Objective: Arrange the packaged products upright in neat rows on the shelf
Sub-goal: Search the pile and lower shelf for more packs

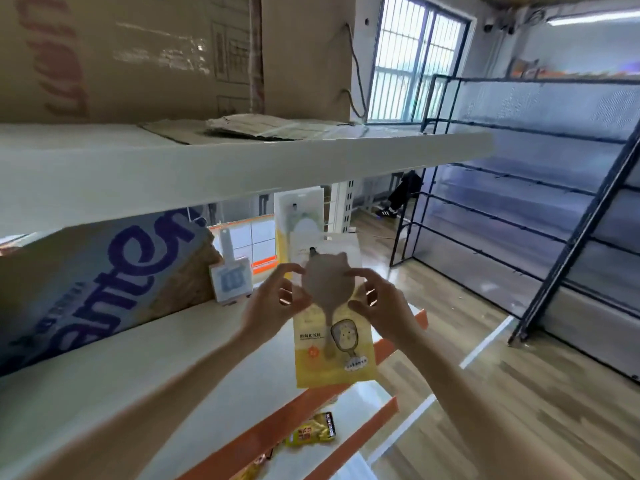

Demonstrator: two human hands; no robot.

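Both hands, left hand [273, 299] and right hand [382, 304], pinch the yellow packet [334, 348] by its sides, upright, hanging just off the shelf [194, 344] edge, shelf lying to the left.

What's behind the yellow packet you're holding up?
Behind the yellow packet, another packet like it stands upright on the shelf. Its lower part is covered, so what is down there cannot be seen.

bright daylight from window [412, 60]; soft blur, edges warped.
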